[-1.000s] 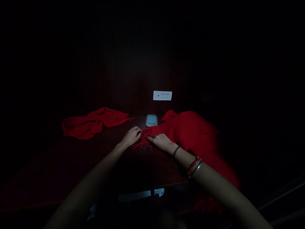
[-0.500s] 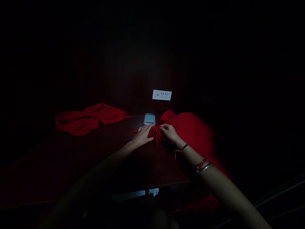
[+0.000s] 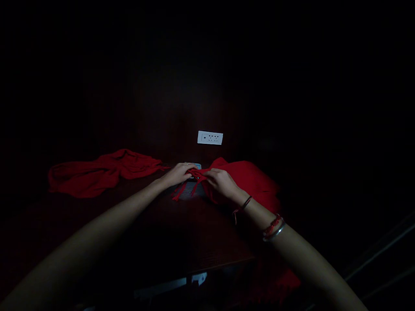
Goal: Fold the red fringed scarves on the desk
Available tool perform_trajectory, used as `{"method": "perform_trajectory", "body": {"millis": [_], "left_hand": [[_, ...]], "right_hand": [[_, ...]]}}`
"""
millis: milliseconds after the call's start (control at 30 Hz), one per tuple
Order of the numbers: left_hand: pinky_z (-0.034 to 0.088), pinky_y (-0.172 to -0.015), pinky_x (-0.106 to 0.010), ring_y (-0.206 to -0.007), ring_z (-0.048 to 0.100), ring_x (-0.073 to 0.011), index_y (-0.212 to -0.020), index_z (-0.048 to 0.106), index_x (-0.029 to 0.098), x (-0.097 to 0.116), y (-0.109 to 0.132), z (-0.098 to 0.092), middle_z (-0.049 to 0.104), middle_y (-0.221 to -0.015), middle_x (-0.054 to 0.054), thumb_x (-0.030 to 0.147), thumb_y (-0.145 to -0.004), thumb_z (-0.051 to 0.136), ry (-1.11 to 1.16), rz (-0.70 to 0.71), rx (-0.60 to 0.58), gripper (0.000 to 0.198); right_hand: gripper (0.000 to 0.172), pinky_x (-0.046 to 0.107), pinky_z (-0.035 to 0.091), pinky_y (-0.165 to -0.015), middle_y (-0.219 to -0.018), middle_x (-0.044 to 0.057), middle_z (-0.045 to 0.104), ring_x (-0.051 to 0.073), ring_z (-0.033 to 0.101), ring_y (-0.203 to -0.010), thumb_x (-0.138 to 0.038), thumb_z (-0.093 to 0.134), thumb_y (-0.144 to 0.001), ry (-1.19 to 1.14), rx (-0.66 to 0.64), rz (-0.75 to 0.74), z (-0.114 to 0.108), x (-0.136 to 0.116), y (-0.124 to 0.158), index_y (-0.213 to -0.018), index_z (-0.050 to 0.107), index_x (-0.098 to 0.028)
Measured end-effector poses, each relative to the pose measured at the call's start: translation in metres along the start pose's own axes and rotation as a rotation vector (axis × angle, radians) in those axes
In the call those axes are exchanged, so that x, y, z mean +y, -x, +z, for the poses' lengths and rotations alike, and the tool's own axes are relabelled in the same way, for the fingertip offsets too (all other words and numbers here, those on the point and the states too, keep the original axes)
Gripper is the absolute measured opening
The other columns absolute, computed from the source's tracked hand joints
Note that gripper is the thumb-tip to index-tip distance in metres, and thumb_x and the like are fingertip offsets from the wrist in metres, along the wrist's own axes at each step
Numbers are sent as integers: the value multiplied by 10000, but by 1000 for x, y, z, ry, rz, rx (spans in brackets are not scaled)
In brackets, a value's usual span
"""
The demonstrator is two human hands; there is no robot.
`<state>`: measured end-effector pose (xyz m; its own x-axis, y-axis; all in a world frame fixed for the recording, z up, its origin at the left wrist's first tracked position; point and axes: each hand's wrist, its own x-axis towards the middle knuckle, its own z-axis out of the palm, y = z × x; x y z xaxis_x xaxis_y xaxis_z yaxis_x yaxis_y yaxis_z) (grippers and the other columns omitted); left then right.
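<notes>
A red scarf with a fringed end lies bunched on the right of the dark table. Its fringe is stretched between my two hands, with several tassels hanging down in front. My left hand, a ring on one finger, is closed on the fringe strands. Close by on the right, my right hand pinches the fringe near the scarf's edge. Just behind the hands lies a phone, mostly covered by my left hand and the strands.
On the left lies a second crumpled red cloth with a fringed end. A white wall socket is behind the dark wooden table. Part of the red cloth hangs past the table's front edge on the right. Surroundings are very dark.
My left hand has drawn left, pulling the fringe strands out sideways, and now covers much of the phone. The right hand stays on the fringe. The view has shifted slightly right and up.
</notes>
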<state>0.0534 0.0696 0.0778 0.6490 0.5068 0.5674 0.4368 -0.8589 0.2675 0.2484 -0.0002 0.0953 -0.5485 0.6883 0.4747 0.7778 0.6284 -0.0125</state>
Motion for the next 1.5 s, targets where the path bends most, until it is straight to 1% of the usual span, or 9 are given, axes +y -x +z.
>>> {"method": "perform_trajectory", "body": {"millis": [167, 300, 400, 500, 600, 733, 1000, 1233, 1500], "left_hand": [[344, -831, -289, -897, 500, -169, -967, 546, 173, 29, -76, -17, 571, -939, -7, 100, -673, 420, -48, 101, 47, 328], [252, -911, -391, -1052, 407, -216, -1092, 463, 193, 73, -152, 7, 488, -1109, -43, 102, -694, 431, -87, 118, 126, 409], [162, -907, -521, -1143, 281, -322, -1186, 371, 201, 93, -174, 38, 325, -1261, -120, 150, -646, 542, -101, -121, 64, 568], [142, -894, -559, -1178, 186, -368, -1219, 307, 215, 86, -149, 68, 196, -1322, -145, 259, -645, 576, 42, -329, 67, 635], [206, -920, -470, -1192, 193, -321, -1198, 287, 221, 67, -97, 90, 183, -1325, -125, 300, -680, 540, 351, -652, 185, 582], [385, -772, -378, -1029, 443, -254, -1092, 331, 189, 55, -41, 105, 443, -1131, -137, 377, -774, 373, 668, -1007, 77, 372], [376, -627, -322, -705, 536, -192, -883, 376, 191, 59, -43, 97, 533, -783, -54, 566, -751, 279, 1263, -1233, -187, 410], [379, -599, -321, -542, 503, -149, -780, 452, 190, 63, -53, 85, 500, -588, 25, 518, -751, 358, 1517, -1054, -89, 342], [407, -623, -266, -805, 562, -176, -832, 497, 188, 83, -65, 44, 573, -874, -52, 517, -760, 373, 1526, -837, -75, 359]], "right_hand": [[204, 224, 399, -722, -865, 37, 622, 126, 548, -786, -203, 448, -763, -164, 372, 293, -42, 25, 7, -886, 601, -146], [261, 232, 419, -677, -864, 50, 625, 142, 565, -764, -236, 411, -756, -130, 609, 645, -70, 66, 43, -924, 586, -139], [295, 254, 416, -677, -882, 96, 617, 180, 566, -792, -183, 428, -726, 21, 439, 887, -77, 94, 77, -973, 574, -115], [397, 284, 408, -700, -963, 169, 575, 230, 542, -864, -114, 450, -693, 183, 130, 932, -74, 103, 98, -1083, 512, -69], [494, 340, 394, -741, -1129, 200, 458, 270, 472, -975, -117, 432, -713, 341, 72, 833, -68, 87, 92, -1205, 394, -103], [478, 419, 339, -817, -1209, 137, 400, 277, 406, -1049, -296, 428, -757, 295, -111, 647, -50, 42, 55, -1219, 360, -193], [969, 531, 153, -887, -1330, 220, 184, 398, 191, -1177, -473, 630, -570, 313, -380, 794, 0, 3, 30, -1324, 94, -184], [1079, 532, 124, -905, -1359, 219, 53, 418, 57, -1200, -511, 648, -510, 242, -376, 772, 6, 5, 44, -1326, 11, -208], [789, 325, 413, -682, -943, 163, 587, 257, 564, -847, -210, 472, -728, 135, -39, 716, -28, 33, 53, -1323, -36, -110]]}}
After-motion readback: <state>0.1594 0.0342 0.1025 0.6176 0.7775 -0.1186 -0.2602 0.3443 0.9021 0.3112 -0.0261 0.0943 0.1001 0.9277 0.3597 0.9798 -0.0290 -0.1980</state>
